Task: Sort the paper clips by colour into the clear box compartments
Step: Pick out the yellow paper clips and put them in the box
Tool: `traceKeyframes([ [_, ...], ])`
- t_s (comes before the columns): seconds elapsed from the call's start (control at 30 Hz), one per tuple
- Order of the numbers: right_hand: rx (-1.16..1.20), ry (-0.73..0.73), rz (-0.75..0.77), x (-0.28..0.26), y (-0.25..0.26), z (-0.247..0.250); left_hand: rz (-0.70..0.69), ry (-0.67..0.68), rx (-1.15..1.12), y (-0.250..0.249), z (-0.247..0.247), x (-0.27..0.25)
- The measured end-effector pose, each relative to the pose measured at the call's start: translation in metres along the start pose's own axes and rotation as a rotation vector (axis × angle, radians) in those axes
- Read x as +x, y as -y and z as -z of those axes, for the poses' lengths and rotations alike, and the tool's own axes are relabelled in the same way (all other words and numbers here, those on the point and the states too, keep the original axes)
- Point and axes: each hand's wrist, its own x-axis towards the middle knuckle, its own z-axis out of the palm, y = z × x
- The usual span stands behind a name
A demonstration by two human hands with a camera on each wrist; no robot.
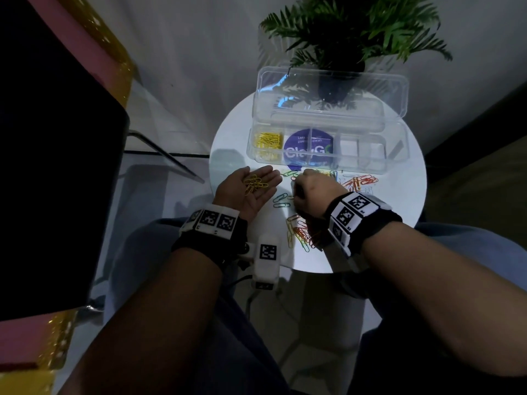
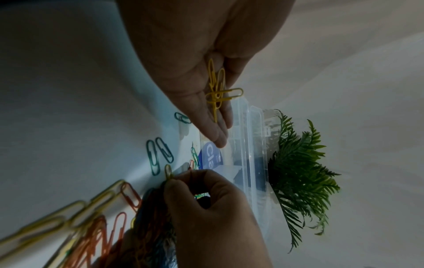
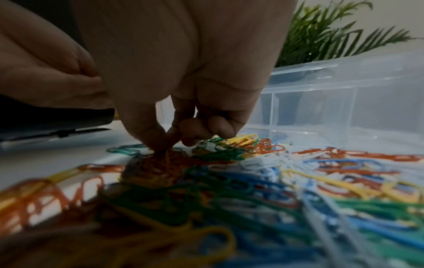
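Left hand (image 1: 256, 186) palm up, fingers relaxed, small bunch of yellow wire paper clips (image 1: 254, 183) lying loose in palm. Right hand (image 1: 310, 195) knuckles up, fingers pinching one yellow clip (image 2: 168, 172) at mixed pile of coloured paper clips (image 1: 302, 232) on round white surface (image 1: 399, 201). Clear plastic compartment box (image 1: 328, 149), lid up, at back; leftmost compartment w/ yellow clips (image 1: 268, 139).
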Motion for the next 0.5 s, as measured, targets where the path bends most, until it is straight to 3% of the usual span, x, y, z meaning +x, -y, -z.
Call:
traceKeyframes([
  [0.23, 0.027, -0.097, -0.006, 0.0006, 0.0006, -0.0018, -0.018, -0.009, -0.003, -0.0004, 0.0067, -0.0022],
  [0.43, -0.069, 0.052, -0.058, 0.0037, 0.003, 0.0009, -0.02, -0.002, -0.008, -0.0005, 0.0057, -0.0031],
  [0.5, -0.023, 0.008, -0.029, 0.0008, 0.002, 0.0034, -0.016, -0.002, -0.01, -0.0011, 0.0053, -0.0029],
])
